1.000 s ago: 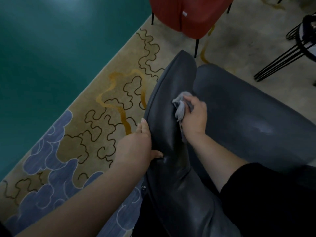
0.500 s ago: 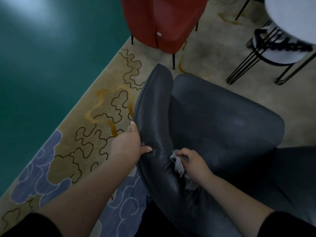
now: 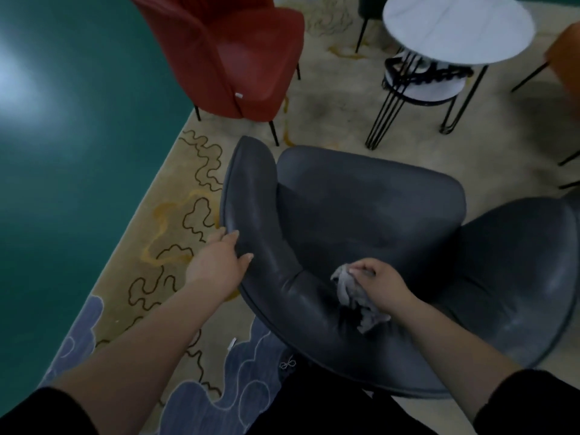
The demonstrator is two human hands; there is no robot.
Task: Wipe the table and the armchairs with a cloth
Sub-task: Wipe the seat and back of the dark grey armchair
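A beige carpet (image 3: 317, 108) with brown squiggly outlines, ochre streaks and blue-grey cloud shapes meets a glossy teal floor (image 3: 78, 136) along a diagonal edge. On it stands a dark grey armchair (image 3: 370, 208) in smooth, leather-like upholstery with rounded wings and piped seams, lightly creased where the arm joins the seat. The left hand (image 3: 216, 262) grips the outer edge of the chair's left arm, thumb over the top. The right hand (image 3: 381, 285) clutches a crumpled grey cloth (image 3: 354, 296), pressing it into the crease between arm and seat. Beyond sit a rust-red fabric armchair (image 3: 238, 54) on thin black legs, bearing a small white tag too small to read, and a round white marble-look table (image 3: 458, 29) on black wire legs with a lower shelf.
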